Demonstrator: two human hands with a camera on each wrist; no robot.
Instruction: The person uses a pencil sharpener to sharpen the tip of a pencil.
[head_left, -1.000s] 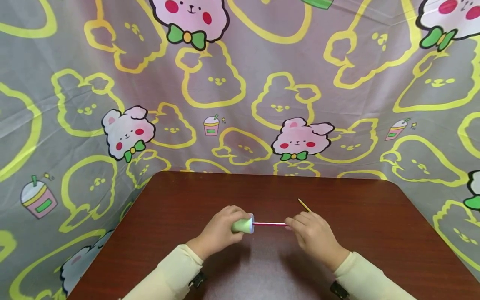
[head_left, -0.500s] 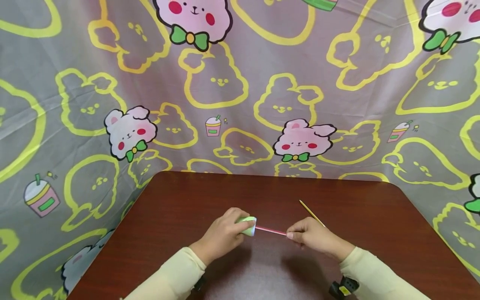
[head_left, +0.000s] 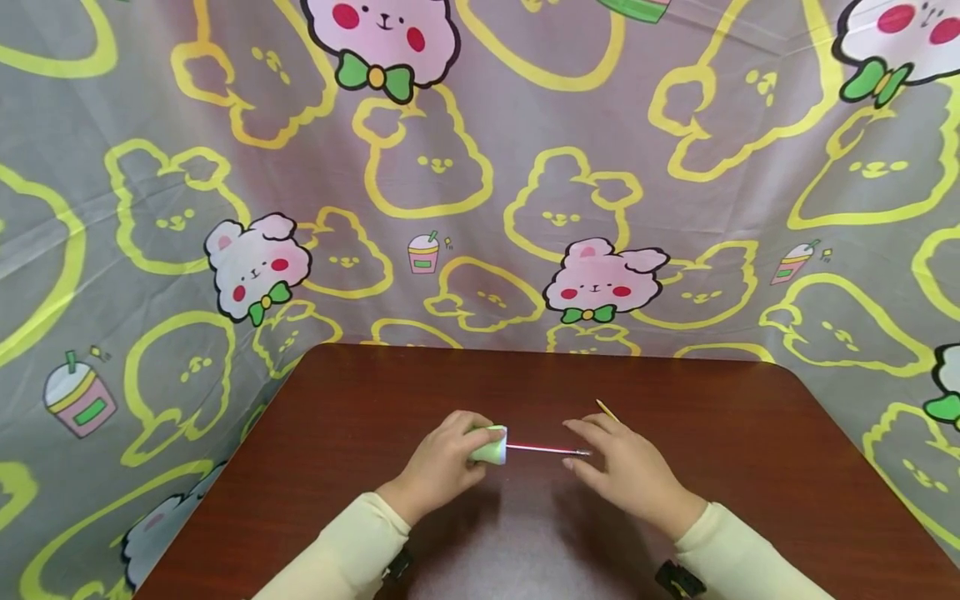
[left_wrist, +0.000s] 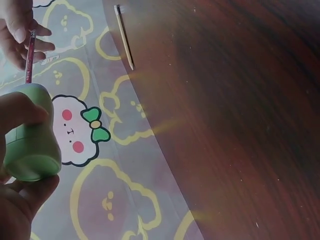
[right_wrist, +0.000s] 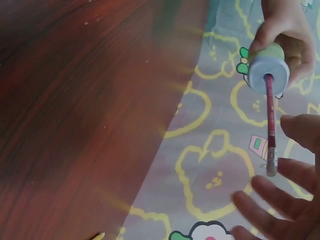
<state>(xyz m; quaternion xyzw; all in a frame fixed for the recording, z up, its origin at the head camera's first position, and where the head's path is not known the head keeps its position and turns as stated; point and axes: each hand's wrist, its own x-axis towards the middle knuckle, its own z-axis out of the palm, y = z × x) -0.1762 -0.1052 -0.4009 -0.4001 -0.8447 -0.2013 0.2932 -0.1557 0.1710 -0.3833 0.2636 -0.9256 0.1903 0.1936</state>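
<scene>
My left hand (head_left: 441, 457) grips a small green pencil sharpener (head_left: 487, 447) with a pale front face, held on its side above the table. A red pencil (head_left: 542, 449) sticks out of the hole in that face, its eraser end pointing to the right. Around the eraser end, my right hand (head_left: 630, 471) has its fingers spread and apart from the pencil. In the right wrist view, the metal band and eraser (right_wrist: 271, 167) show between the thumb and fingers. The pencil's other end is hidden inside the sharpener.
A yellow pencil (head_left: 607, 409) lies on the dark brown table (head_left: 420, 383) beyond the right hand, partly covered by it in the head view. Behind the table hangs a grey cloth (head_left: 480, 233) printed with cartoon rabbits.
My right hand pinched the pencil's end and turned at the wrist; now its fingers have opened off it. The pencil stays in the sharpener, and the left hand keeps its grip.
</scene>
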